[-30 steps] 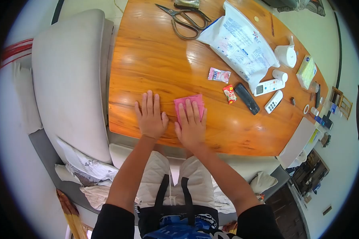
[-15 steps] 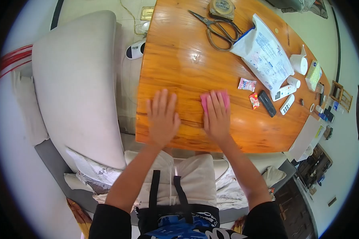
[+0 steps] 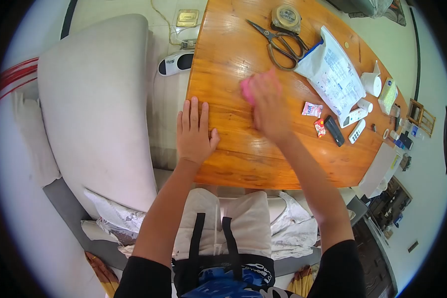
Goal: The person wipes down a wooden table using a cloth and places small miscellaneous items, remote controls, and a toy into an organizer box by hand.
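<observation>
A pink cloth (image 3: 246, 90) lies on the wooden table (image 3: 223, 59), mostly covered by my right hand (image 3: 270, 113). That hand presses down over the cloth with its fingers stretched forward, smeared by motion. My left hand (image 3: 194, 136) rests flat at the table's left edge, fingers extended, thumb out to the side, with nothing in it. To the right of my right hand are a small pink-and-white packet (image 3: 312, 109), a small red packet (image 3: 319, 127) and a black oblong object (image 3: 334, 131).
Scissors (image 3: 282, 47) and a tape measure (image 3: 286, 19) lie at the far side, beside a white plastic package (image 3: 333, 74). Further right are a white remote (image 3: 356, 131), a white roll (image 3: 371, 84) and several small items. A pale sofa (image 3: 94, 109) stands left.
My right hand has swept the pink cloth forward, farther from me across the table. My left hand has shifted left to the table's edge. The view has moved slightly.
</observation>
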Tool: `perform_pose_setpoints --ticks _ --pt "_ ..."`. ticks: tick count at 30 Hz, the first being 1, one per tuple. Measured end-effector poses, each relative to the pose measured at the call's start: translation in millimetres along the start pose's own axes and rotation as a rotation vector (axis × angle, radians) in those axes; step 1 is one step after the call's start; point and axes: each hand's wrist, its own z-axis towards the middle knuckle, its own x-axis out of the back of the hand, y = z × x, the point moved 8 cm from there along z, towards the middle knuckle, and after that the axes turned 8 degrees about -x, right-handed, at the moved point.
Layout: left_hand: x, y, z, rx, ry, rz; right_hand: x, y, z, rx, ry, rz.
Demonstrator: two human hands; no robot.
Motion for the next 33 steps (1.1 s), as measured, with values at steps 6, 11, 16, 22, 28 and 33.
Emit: perform_pose_setpoints --ticks 6,11,16,22,28,33 --pt "-5.2 -2.1 -2.4 0.018 -0.028 -0.013 -15.8 -28.0 -24.9 -0.230 0.097 0.004" --pt "-5.7 -2.2 -2.8 0.040 -0.067 -0.019 -23.7 -40.6 -40.5 -0.194 0.010 0.031" --pt "-5.7 -1.8 -5.0 0.028 -0.067 -0.010 -8.4 -10.9 63.3 -0.164 0.256 0.092" --pt "-7.5 -1.3 -3.8 0.027 -0.053 -0.045 -18.3 -43.4 -48.2 -0.260 0.164 0.071" --pt "-6.9 -0.3 -1.8 0.017 -0.038 -0.026 -8.1 -34.9 -25.6 -0.226 0.170 0.045" --pt "-5.7 0.1 -4.1 0.011 -0.030 0.004 4.6 -5.7 44.0 -0.254 0.335 0.088"
